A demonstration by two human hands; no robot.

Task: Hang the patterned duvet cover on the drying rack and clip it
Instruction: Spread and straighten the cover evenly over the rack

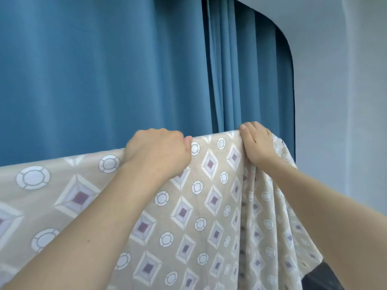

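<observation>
Duvet cover: the patterned duvet cover (209, 206) is hanging in front of the person, held up high. It is tan with white rings and diamond shapes with dark purple middles.
Top edge: it is running in a line from low on the left up to the right hand. What it is lying over is hidden under the cloth, so I cannot tell if a rack is there.
Left hand: the left hand (159, 153) is curling over the top edge of the cover. Its grip is closing on the cloth, with the fingers going over the back and the thumb tip showing at the front.
Right hand: the right hand (256, 141) is gripping the top edge too, near the right end. Its fingers are bending over the edge and the cloth is bunching under it.
Folds: the cloth is falling in deep folds below the right hand and lying flatter on the left.
Behind: a blue curtain (104, 70) is hanging behind the cover.
Side: a pale wall (345, 80) is standing to the right of the curtain.
Corner: something dark (322, 277) is peeking out under the cover at the bottom right. I cannot tell what it is.
</observation>
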